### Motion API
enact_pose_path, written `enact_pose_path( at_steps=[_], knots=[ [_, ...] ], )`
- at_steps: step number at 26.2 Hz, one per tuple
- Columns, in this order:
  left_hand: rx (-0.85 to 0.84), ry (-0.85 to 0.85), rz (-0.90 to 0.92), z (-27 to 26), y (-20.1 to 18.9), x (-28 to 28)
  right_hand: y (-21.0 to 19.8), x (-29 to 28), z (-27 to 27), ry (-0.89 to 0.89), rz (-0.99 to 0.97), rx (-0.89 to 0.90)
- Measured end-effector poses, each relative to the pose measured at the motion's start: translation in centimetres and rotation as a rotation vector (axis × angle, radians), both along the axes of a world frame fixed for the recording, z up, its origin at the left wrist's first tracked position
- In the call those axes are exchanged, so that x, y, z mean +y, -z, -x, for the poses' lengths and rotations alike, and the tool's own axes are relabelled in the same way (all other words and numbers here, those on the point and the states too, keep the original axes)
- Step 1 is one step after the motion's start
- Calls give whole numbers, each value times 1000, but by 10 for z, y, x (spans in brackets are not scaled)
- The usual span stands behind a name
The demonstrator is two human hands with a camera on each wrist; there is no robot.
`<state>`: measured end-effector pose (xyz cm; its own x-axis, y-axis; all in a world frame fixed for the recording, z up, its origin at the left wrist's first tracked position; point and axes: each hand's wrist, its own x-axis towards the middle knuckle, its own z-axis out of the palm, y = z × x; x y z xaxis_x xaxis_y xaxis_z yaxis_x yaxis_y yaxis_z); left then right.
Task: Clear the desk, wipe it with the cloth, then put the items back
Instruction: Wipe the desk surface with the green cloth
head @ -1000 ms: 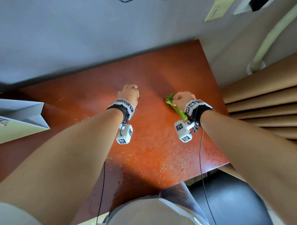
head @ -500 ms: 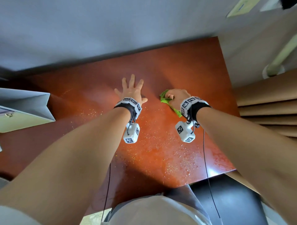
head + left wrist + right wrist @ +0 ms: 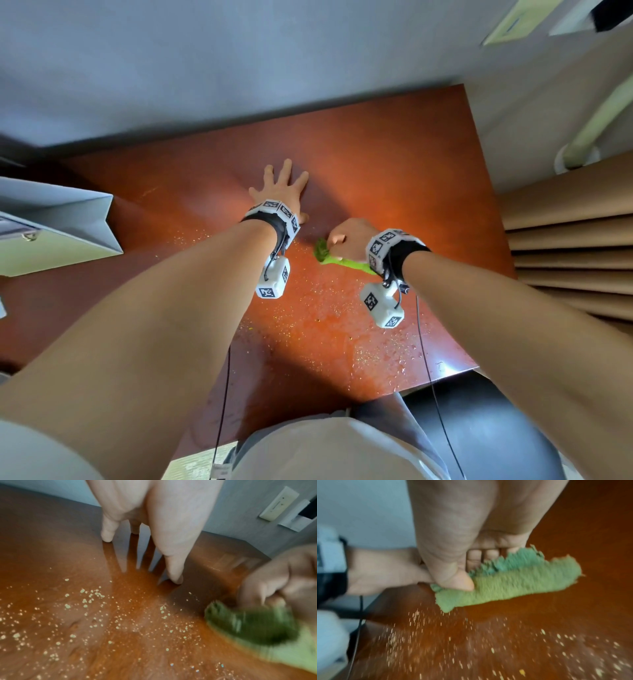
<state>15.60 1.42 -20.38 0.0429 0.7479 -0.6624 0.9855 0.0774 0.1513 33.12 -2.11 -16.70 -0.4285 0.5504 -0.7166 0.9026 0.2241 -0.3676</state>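
My right hand [image 3: 349, 240] grips a folded green cloth [image 3: 334, 257] and presses it on the reddish-brown desk [image 3: 394, 164], just right of my left hand. In the right wrist view the thumb pins the green cloth [image 3: 513, 582] against the curled fingers [image 3: 488, 555]. My left hand [image 3: 281, 190] lies flat on the desk with fingers spread, its fingertips [image 3: 107, 536] touching the wood. The cloth [image 3: 248, 623] shows blurred at the right of the left wrist view. Pale yellow crumbs [image 3: 89, 599] are scattered over the near half of the desk.
A white paper bag [image 3: 58, 222] stands at the desk's left edge. The grey wall [image 3: 239, 68] runs along the desk's far side. Brown ribbed panels [image 3: 565, 246] rise at the right. A dark chair seat [image 3: 479, 428] sits below the desk's near right corner.
My left hand went from curled to flat with spread fingers on the desk. The right hand has slid the cloth nearer to me and toward the left hand.
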Motion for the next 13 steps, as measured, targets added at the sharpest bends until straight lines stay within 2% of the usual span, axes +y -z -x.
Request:
enact_pose_path(
  at_steps=[3, 6, 9, 13],
  knots=[
    [10, 18, 20, 4, 2, 2, 1, 23, -17, 425, -106, 57],
    [5, 28, 13, 3, 2, 0, 5, 46, -33, 597, -245, 9],
    [-5, 37, 26, 8, 3, 2, 15, 55, -29, 589, -193, -22],
    [-28, 62, 30, 11, 4, 4, 31, 53, -7, 457, -225, -67]
  ],
)
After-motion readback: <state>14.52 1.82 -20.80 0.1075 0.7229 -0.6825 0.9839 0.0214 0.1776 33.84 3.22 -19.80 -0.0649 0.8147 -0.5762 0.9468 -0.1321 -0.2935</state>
